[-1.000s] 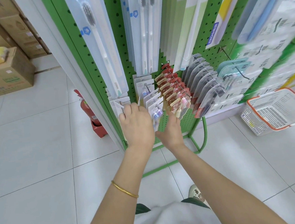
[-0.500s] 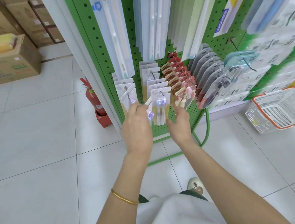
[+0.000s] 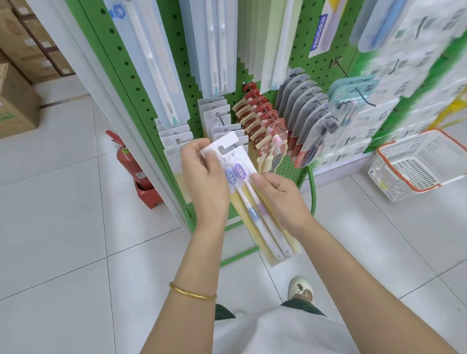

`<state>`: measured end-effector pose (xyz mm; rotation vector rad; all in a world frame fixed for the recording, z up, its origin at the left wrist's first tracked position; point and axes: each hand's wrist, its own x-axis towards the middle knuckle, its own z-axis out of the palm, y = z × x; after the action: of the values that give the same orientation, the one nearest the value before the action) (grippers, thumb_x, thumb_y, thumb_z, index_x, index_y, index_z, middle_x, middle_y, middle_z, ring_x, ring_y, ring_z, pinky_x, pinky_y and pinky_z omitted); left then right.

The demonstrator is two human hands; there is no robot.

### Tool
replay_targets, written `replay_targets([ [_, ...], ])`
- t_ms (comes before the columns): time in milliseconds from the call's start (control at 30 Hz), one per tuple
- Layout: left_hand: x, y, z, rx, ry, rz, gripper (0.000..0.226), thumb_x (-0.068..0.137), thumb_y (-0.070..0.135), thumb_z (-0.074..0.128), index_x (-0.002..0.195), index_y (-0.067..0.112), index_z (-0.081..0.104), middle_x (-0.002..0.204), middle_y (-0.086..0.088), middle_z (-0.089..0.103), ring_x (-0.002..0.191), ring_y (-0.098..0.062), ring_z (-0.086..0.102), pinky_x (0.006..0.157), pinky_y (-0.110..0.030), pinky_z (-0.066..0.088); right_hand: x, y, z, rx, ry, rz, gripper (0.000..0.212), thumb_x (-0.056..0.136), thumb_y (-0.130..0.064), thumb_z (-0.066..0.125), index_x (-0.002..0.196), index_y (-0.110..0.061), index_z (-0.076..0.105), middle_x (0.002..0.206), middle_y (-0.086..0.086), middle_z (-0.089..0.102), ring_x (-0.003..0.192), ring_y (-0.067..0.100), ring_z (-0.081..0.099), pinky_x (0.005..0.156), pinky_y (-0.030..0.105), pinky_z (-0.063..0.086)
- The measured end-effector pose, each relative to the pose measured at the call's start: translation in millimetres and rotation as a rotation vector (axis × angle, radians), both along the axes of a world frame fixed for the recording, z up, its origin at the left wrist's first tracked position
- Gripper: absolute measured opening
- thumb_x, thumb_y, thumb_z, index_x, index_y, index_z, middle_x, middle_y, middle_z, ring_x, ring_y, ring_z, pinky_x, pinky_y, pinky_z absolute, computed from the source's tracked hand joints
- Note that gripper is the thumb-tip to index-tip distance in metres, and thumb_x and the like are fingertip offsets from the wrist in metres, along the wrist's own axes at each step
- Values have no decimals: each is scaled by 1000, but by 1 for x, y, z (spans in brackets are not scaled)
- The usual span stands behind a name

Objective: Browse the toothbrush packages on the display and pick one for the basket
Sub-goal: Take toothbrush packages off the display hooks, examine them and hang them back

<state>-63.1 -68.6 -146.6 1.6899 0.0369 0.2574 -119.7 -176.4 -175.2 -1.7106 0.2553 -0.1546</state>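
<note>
head view: toothbrush package (image 3: 252,203) held clear of the green pegboard display (image 3: 312,56), in front of its lower rows. long axis slants, hang-tab end up-left toward the pegs, handle end down-right toward the floor; two brushes, heads up. left hand (image 3: 204,179) closed on the top left corner of the card, thumb on its face. right hand (image 3: 280,198) pinches the right edge near mid-length. both forearms extended. basket (image 3: 424,163) on floor, lower right. red fire extinguisher (image 3: 130,162) left of the rack.

Shop: pegboard display (image 3: 314,44), shopping basket (image 3: 426,161).
</note>
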Motion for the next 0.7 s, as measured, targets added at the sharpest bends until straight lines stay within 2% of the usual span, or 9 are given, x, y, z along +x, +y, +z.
replay_targets([
  [67, -3, -8, -7, 22, -28, -86, 26, 99, 19, 39, 122, 29, 44, 118, 24, 46, 115, -1, 49, 101, -27, 40, 0, 2, 3, 78, -7, -33, 42, 99, -22, 50, 62, -4, 40, 58, -1, 32, 59, 12, 30, 56, 27, 27],
  [100, -6, -10, -10, 24, -34, -135, 32, 101, 20, 36, 132, 28, 39, 127, 26, 40, 124, 6, 40, 108, -22, 32, 0, 2, 3, 105, -8, -45, 42, 98, -24, 50, 64, -2, 42, 59, 1, 33, 60, 13, 31, 58, 27, 28],
  [167, -11, -15, -13, 41, -44, -216, 43, 103, 22, 31, 147, 21, 25, 139, 25, 26, 127, 20, 21, 107, -4, 17, 1, 5, 7, 156, -17, -66, 47, 96, -30, 52, 76, 12, 48, 68, 21, 52, 66, 22, 44, 67, 33, 37],
  [200, -13, -16, -16, 66, -54, -252, 48, 103, 24, 30, 150, 19, 19, 143, 22, 21, 130, 19, 15, 106, 0, 12, 2, 6, 8, 188, -14, -92, 51, 94, -32, 53, 87, 18, 50, 86, 35, 58, 74, 33, 54, 74, 39, 43],
  [267, -14, -17, -22, 120, -53, -332, 56, 101, 33, 30, 152, 20, 9, 148, 20, 13, 135, 15, 8, 104, 1, 9, 5, 5, 8, 235, 1, -148, 46, 96, -27, 53, 98, 19, 53, 108, 39, 54, 98, 47, 54, 86, 43, 46],
  [367, -18, -16, -27, 300, -33, -439, 64, 100, 41, 32, 152, 24, -1, 148, 18, 14, 122, 31, 4, 95, 6, 8, 7, -2, 8, 364, 75, -174, 23, 97, -23, 52, 99, -7, 68, 106, 6, 71, 97, 6, 65, 84, 15, 48],
  [400, -21, -15, -27, 365, -18, -470, 66, 100, 40, 34, 151, 24, -4, 150, 15, 15, 118, 32, 5, 95, 5, 8, 9, -4, 8, 397, 90, -182, 20, 97, -24, 52, 99, -13, 68, 106, 0, 70, 99, 0, 63, 85, 11, 46],
  [533, -29, -12, -27, 501, 31, -610, 69, 100, 39, 35, 149, 32, -12, 159, 6, 6, 138, -4, 18, 104, -22, 26, 14, -10, 2, 466, 110, -287, 16, 96, -27, 55, 88, -20, 68, 100, -4, 69, 105, 10, 60, 103, 31, 41],
  [700, -37, -9, -30, 602, -27, -743, 78, 95, 42, 46, 149, 33, -9, 158, 0, 13, 137, -19, 31, 106, -32, 32, 21, -18, 4, 549, 87, -411, 27, 84, -43, 60, 94, -20, 71, 109, 10, 69, 112, 35, 60, 101, 52, 43],
])
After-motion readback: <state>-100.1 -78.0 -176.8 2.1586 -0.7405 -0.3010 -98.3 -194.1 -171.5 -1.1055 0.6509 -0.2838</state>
